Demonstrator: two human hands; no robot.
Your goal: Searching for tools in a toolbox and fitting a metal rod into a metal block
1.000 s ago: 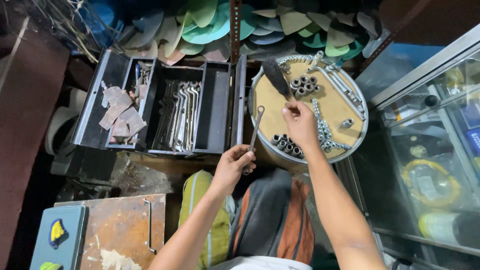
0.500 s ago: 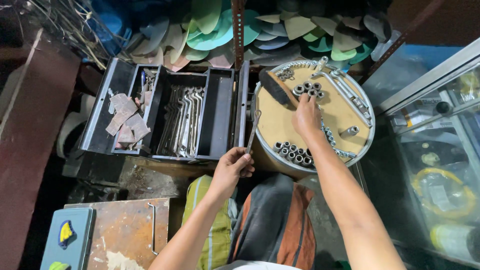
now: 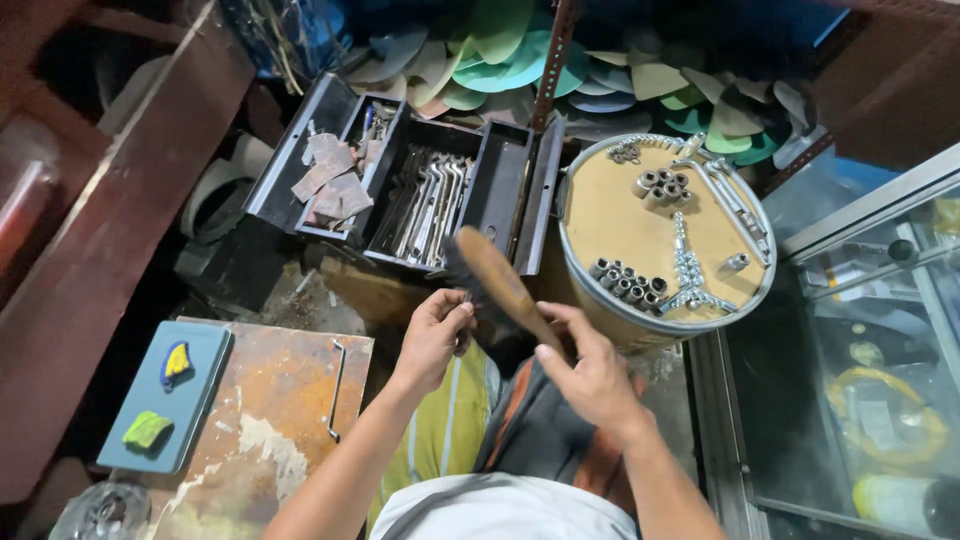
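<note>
While right hand (image 3: 590, 375) fingers clamp wooden brush (image 3: 497, 280) handle, bristles sit just left, touching left hand (image 3: 435, 335) fingertips pinched together on small part, too small to identify.

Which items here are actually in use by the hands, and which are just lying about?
In use:
- wooden-handled brush, held by the right hand
- small part, too small to identify, pinched in the left hand

Lying about:
- sockets on the round drum top
- wrenches in the open toolbox
- rusty metal plate
</note>
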